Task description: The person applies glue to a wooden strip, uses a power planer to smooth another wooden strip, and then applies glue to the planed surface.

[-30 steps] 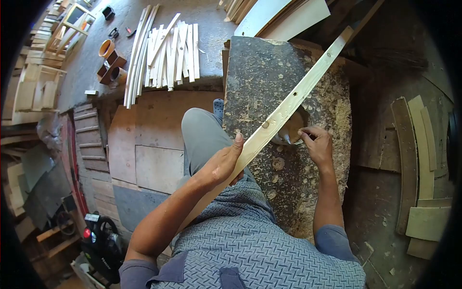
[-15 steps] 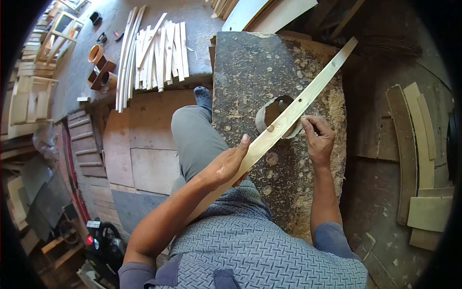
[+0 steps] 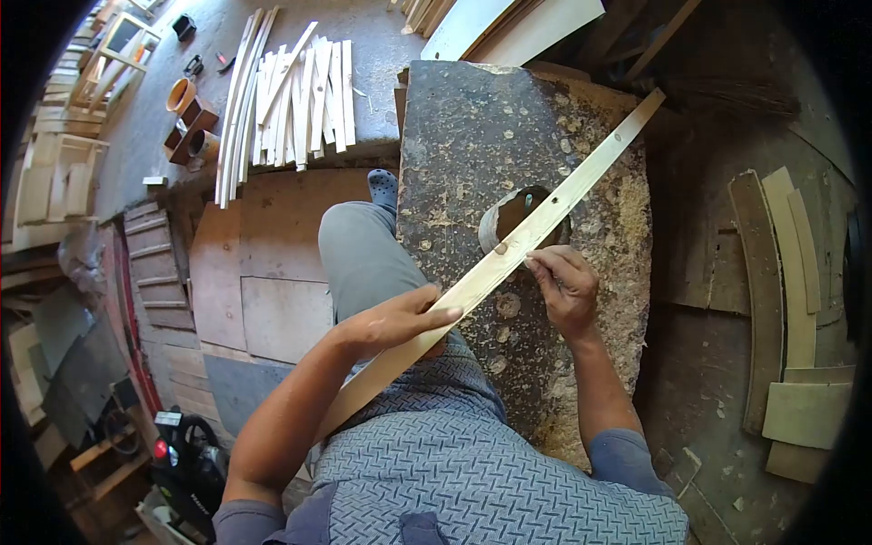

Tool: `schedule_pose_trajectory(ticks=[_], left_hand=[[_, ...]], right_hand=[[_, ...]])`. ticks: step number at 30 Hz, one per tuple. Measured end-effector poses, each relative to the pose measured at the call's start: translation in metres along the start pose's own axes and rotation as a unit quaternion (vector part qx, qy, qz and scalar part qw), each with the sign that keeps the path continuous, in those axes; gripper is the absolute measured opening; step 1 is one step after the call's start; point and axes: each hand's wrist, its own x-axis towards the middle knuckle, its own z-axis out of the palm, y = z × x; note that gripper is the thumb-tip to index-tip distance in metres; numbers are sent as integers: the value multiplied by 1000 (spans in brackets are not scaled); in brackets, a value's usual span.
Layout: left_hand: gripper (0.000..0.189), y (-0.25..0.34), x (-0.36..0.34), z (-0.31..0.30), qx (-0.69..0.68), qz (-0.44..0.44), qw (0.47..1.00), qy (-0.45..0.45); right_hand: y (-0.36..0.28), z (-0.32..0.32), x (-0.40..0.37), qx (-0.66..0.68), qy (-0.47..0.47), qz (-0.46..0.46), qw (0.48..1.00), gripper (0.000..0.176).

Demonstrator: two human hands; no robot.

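Note:
A long pale wooden strip (image 3: 572, 189) with dark knots lies slantwise from my lap across the stained workbench (image 3: 454, 118). My left hand (image 3: 409, 322) grips the strip near my waist, thumb lying across its top face and the other fingers mostly hidden. At the strip's lower right edge, beside a knot, is my right hand (image 3: 568, 289), its thumb and forefinger pinched together; anything between those fingertips is too small to name. Partly under the strip sits a round container (image 3: 490, 232) with a dark inside and a small greenish item.
Many thin wooden strips (image 3: 304, 100) are piled at the upper left, beside an orange-rimmed pot (image 3: 181, 96). Curved boards (image 3: 758, 291) lean at the right. A black machine with a red part (image 3: 186, 463) stands at the lower left.
The strip has shifted slightly down and left. My right hand has moved left and down along its edge, and my left hand has slid down and left, its thumb now lying across the wood.

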Motion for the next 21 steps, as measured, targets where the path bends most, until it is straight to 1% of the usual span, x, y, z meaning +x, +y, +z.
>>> schedule_pose_trajectory(ticks=[1, 2, 3, 5, 7, 9, 10, 12, 13, 15, 19, 21], left_hand=[[50, -14, -2, -2, 9, 26, 999, -17], [48, -29, -3, -5, -16, 30, 999, -33], [48, -32, -9, -3, -17, 29, 999, -33], [49, -33, -19, 0, -5, 4, 1000, -23], [52, -35, -17, 2, -4, 18, 1000, -10], [50, -31, -17, 3, 10, 5, 1000, -13], [50, -29, -17, 3, 8, 7, 1000, -12], [49, -26, -18, 3, 12, -9, 1000, -6], [49, -29, -18, 3, 11, -10, 1000, -5], [48, -32, -16, 3, 1, 10, 1000, -14], [48, -32, -16, 3, 6, 10, 1000, -11], [48, -31, -16, 3, -4, 13, 1000, -17]], right_hand=[[-2, 1, 0, 0, -3, 0, 1000, 8], [-4, 2, 1, -12, -11, -28, 999, 8], [-5, 3, 1, -25, -21, -56, 998, 9], [-7, 8, -1, -42, -27, -73, 996, 10], [-5, 9, -5, -59, -34, -92, 993, 11], [-4, 8, -12, -70, -81, -114, 988, 21], [-4, 8, -14, -70, -83, -116, 987, 21], [-7, 11, -20, -106, -100, -141, 979, 33], [-10, 12, -23, -104, -101, -141, 979, 33], [-16, 12, -25, -132, -127, -147, 972, 40], [-15, 9, -26, -94, -145, -181, 968, 43], [-12, 3, -26, -105, -204, -177, 957, 45]])
